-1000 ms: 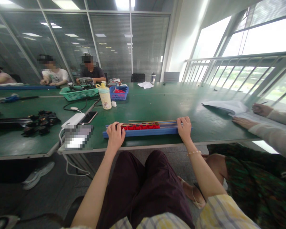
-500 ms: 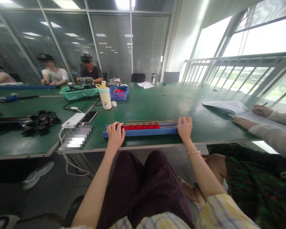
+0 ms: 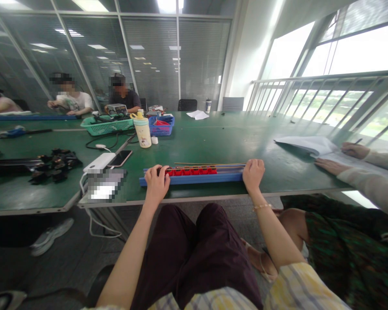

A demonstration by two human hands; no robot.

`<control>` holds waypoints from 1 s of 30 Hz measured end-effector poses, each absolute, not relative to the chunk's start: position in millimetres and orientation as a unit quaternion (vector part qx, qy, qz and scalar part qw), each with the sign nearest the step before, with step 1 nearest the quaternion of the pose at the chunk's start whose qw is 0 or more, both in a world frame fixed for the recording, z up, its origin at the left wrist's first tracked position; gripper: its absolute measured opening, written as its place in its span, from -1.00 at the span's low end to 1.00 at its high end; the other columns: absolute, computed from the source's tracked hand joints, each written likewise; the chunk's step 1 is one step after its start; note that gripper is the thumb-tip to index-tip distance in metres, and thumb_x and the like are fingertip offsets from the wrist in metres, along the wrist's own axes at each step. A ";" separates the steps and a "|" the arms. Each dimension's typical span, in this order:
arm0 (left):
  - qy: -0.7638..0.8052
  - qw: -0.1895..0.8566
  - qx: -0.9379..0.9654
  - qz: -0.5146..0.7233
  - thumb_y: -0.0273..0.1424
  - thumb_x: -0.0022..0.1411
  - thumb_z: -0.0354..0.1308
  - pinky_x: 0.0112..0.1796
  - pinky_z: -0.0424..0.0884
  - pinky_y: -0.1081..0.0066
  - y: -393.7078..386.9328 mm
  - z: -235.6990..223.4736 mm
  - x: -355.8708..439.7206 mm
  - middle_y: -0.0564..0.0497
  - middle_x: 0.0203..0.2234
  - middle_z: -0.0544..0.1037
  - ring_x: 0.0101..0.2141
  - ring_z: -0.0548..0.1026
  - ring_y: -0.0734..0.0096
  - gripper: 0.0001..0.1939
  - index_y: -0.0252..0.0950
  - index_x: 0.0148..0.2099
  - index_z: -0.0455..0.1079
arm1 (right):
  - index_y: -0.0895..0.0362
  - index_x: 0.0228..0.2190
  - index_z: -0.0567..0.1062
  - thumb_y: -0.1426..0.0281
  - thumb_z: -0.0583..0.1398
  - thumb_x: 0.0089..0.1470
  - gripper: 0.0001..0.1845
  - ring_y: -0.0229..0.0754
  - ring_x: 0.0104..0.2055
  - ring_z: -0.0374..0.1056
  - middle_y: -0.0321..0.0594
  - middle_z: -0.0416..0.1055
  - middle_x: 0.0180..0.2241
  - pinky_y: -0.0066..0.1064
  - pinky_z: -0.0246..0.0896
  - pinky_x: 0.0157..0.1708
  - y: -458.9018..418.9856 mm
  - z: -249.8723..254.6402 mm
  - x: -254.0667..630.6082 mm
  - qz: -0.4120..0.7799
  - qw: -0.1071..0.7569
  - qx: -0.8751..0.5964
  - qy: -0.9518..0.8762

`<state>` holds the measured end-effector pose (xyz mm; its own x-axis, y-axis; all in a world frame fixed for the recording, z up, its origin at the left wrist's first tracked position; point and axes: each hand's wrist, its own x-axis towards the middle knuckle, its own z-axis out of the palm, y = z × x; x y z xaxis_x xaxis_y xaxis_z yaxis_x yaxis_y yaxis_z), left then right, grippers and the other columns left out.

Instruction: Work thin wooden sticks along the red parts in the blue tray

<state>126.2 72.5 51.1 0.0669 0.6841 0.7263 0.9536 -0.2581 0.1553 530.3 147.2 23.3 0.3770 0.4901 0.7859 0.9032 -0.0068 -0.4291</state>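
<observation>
Along the table's front edge lies a long blue channel (image 3: 203, 178), with a row of several red pieces (image 3: 192, 171) seated in it. Thin brass-coloured strips (image 3: 210, 164) run lengthwise over and behind the red pieces. My left hand (image 3: 157, 183) is closed over the channel's left end, its fingertips hidden behind the near wall by the leftmost red piece. At the right end my right hand (image 3: 254, 175) is curled around the channel, its fingers at the ends of the strips. What exactly the right fingertips press on is hidden.
Left of the channel are a phone (image 3: 120, 158), a white power strip (image 3: 98, 162) and a cream bottle (image 3: 142, 132). Behind stand a green basket (image 3: 108, 129) and a blue basket (image 3: 161, 129). At the right, another person's hands (image 3: 331, 165) rest on papers (image 3: 323, 145).
My right hand has slid slightly to the right along the channel. My left hand, the channel and the red pieces stay where they were.
</observation>
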 end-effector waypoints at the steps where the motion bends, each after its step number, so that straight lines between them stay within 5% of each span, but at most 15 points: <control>1: -0.580 0.188 -0.706 -0.361 -0.30 0.38 -0.07 0.08 0.22 0.04 72.6 50.8 126.2 -0.21 0.06 0.34 0.05 0.20 0.01 -0.62 -0.23 0.14 0.40 | 0.12 -0.41 0.34 0.33 -0.11 0.30 -0.67 0.02 -0.15 0.27 0.02 0.37 -0.29 -0.19 0.11 -0.17 147.5 23.1 530.5 -0.212 0.482 -0.679 -0.512; 18: -0.583 0.184 -0.705 -0.360 -0.29 0.38 -0.07 0.08 0.23 0.03 72.4 50.6 125.6 -0.21 0.06 0.34 0.06 0.21 0.01 -0.61 -0.25 0.15 0.37 | 0.06 -0.43 0.22 0.15 -0.23 0.34 -0.57 0.04 -0.23 0.28 -0.03 0.32 -0.36 -0.07 0.17 -0.14 154.2 14.3 544.3 -0.128 0.606 -0.653 -0.435; 30: -0.585 0.179 -0.705 -0.360 -0.29 0.38 -0.07 0.08 0.22 0.03 71.7 52.3 126.8 -0.22 0.06 0.35 0.05 0.21 0.01 -0.61 -0.25 0.15 0.38 | 0.16 -0.28 0.38 0.21 -0.22 0.37 -0.52 0.06 -0.17 0.31 0.06 0.39 -0.28 -0.12 0.15 -0.15 151.4 18.3 534.9 -0.210 0.509 -0.666 -0.504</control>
